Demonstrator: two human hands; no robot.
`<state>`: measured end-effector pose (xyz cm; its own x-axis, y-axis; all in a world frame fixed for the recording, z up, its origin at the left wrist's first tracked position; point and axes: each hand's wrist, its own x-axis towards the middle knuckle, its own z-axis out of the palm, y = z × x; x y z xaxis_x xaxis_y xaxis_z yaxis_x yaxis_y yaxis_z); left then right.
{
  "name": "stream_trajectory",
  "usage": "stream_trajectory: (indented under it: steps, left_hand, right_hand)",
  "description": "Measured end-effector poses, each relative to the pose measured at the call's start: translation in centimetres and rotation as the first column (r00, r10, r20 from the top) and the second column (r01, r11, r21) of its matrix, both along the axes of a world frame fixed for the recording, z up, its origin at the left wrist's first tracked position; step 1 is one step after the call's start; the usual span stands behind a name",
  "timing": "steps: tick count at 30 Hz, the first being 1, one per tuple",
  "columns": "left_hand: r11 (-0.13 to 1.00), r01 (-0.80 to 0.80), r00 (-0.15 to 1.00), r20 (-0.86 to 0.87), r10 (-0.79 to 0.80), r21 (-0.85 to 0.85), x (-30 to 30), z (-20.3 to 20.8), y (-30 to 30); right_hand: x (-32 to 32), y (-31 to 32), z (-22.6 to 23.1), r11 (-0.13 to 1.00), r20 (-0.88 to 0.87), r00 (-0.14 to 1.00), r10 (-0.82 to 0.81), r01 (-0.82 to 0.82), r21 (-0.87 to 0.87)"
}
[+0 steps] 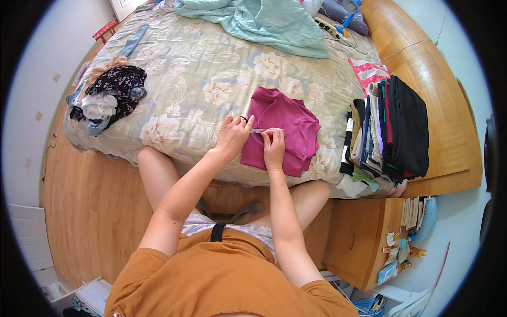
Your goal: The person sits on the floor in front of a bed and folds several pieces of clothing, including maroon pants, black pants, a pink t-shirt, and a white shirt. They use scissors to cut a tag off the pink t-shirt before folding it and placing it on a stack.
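A folded magenta garment [288, 124] lies on the floral bedspread [211, 74] near the bed's front edge. My left hand [234, 133] rests on the garment's left edge, fingers curled on the fabric. Right beside it, my right hand [273, 147] pinches the same edge. A small grey tag or strip [257, 131] shows between the two hands. Both forearms reach up from the lower edge over my knees.
A row of folded clothes [388, 129] stands at the right of the bed. A heap of dark and white clothes [108, 98] lies at the left. A teal blanket [264, 21] covers the far end. A wooden nightstand [364, 238] is at lower right.
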<state>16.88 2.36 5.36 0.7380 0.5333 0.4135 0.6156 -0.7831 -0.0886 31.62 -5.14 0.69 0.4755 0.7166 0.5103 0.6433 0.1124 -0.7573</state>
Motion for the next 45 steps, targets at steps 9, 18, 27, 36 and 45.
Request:
stream_trajectory:
  steps: [9,18,27,36,45]
  left_hand:
    - [0.998,-0.009,1.0,0.03,0.007,0.065,0.1,-1.1,0.3]
    - [0.742,0.142,0.553,0.674,0.49,-0.656,-3.6,-5.3,4.5]
    - [0.82,0.05,0.62,0.661,0.421,-0.57,-4.0,-6.7,4.2]
    - [0.787,0.132,0.571,0.695,0.437,-0.603,-3.4,-5.7,4.1]
    - [0.78,0.125,0.541,0.702,0.464,-0.612,-3.7,-6.2,4.5]
  right_hand:
    - [-0.1,-0.1,0.1,1.0,-0.042,0.999,0.021,-0.02,0.014]
    - [-7.3,-8.2,3.3,0.896,-0.226,0.875,0.429,-0.444,-0.018]
    - [1.0,-10.4,5.0,0.276,-0.794,0.465,0.391,-0.883,-0.381]
    - [14.9,1.7,2.4,0.791,0.52,0.744,-0.42,0.581,-0.192]
    - [1.4,-2.9,6.9,0.885,0.289,0.859,0.422,-0.32,-0.339]
